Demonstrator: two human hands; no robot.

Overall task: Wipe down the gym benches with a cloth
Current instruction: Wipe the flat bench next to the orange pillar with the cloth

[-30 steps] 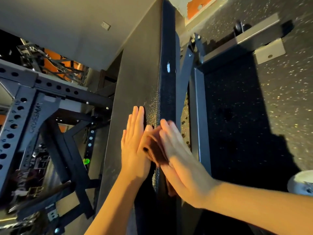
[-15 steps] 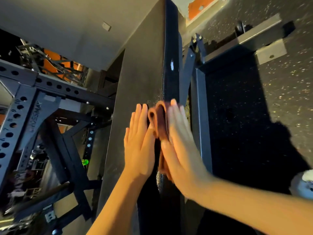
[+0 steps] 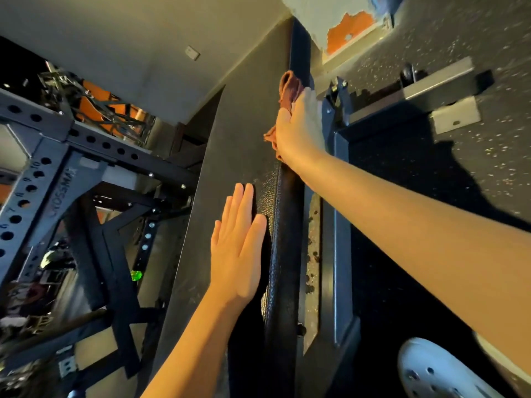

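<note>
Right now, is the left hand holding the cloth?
No, the right hand presses the cloth against the bench pad's edge, while the left hand lies flat and bare on the pad.

Bench pad [image 3: 230,133] top was open from the left hand [image 3: 238,254] up to the far end. The left hand lay flat by the pad's right edge and blocked that strip. Right hand [image 3: 301,124] and cloth [image 3: 288,87] covered the side edge near the far end; the nearer side edge was bare. Only a narrow slot ran between pad side and steel frame [image 3: 342,254]. Rack [image 3: 86,173] crowded the left edge. Floor [image 3: 459,182] right of the frame was open, shoe [image 3: 431,372] at the near corner.
</note>
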